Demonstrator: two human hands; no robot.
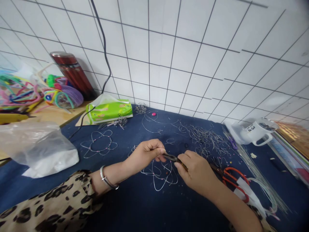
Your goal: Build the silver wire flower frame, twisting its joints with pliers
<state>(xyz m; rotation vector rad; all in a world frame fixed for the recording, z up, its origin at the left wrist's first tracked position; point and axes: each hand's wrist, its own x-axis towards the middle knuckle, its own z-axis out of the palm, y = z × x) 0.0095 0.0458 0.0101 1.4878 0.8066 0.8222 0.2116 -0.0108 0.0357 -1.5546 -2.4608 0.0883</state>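
My left hand point(151, 150) is closed in a pinch, thumb against forefinger, on thin wire mostly hidden by the fingers. My right hand point(194, 169) is wrapped round a pair of pliers point(171, 157), whose dark jaws meet my left fingertips. Just below both hands shows a flower-shaped wire piece point(159, 178) with silvery loops and small pink beads; whether it hangs from the fingers or lies on the cloth I cannot tell. A similar wire flower point(98, 144) with beads round its ring lies to the left.
Tangled wire offcuts point(205, 137) spread at the back right. Orange-handled scissors point(235, 180) and long straight wires point(262, 177) lie right, near a white mug point(259, 132). At left are a plastic bag point(48, 151), a green tissue pack point(108, 111) and a red thermos point(72, 74).
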